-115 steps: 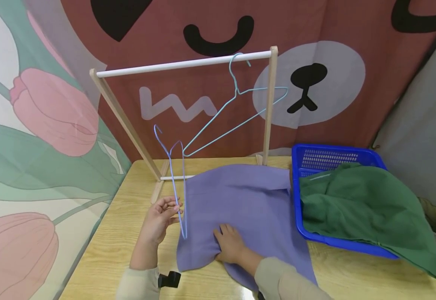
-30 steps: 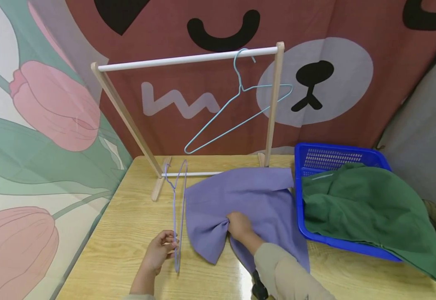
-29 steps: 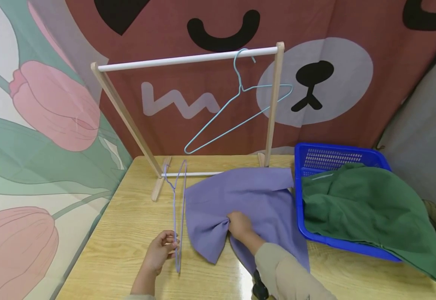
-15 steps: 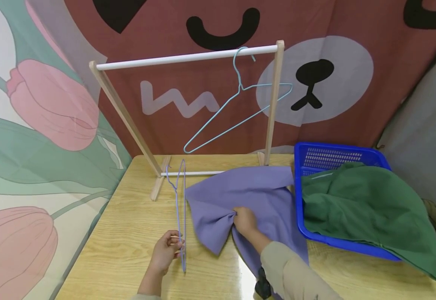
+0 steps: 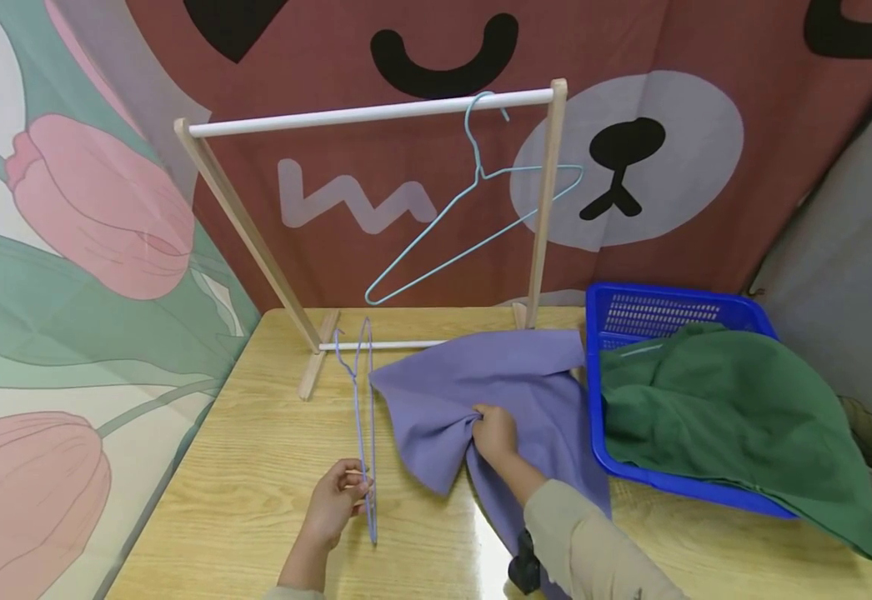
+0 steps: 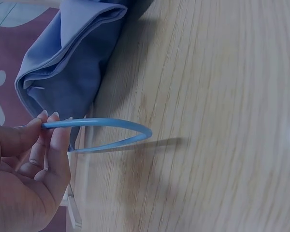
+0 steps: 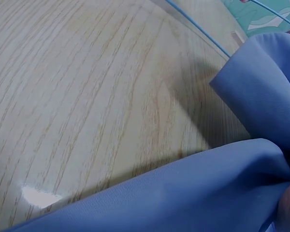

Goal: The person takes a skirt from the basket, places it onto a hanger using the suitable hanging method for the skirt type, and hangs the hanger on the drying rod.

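Note:
In the head view my left hand (image 5: 334, 504) pinches the lower end of a thin purple wire hanger (image 5: 372, 425), held nearly edge-on with its hook toward the rack. The left wrist view shows thumb and fingers on the wire of this hanger (image 6: 96, 122), whose rounded end sticks out over the table. My right hand (image 5: 496, 433) grips a bunched edge of a purple garment (image 5: 443, 375), raising a fold. The fingertips are partly hidden by cloth. Close up in the right wrist view, the garment (image 7: 183, 193) covers most of that hand. Hanger and garment lie side by side.
A wooden rack with a white rod (image 5: 346, 117) stands at the back of the table (image 5: 256, 467). A teal hanger (image 5: 478, 173) hangs from it on the right. At the right, a blue basket (image 5: 597, 433) holds a green garment (image 5: 729, 400) that spills over its rim.
The hanger was lowered from beside the rack toward the front, then shifted slightly right. My right hand went from lying flat on the garment to gripping it, pulling its left edge up and rightward.

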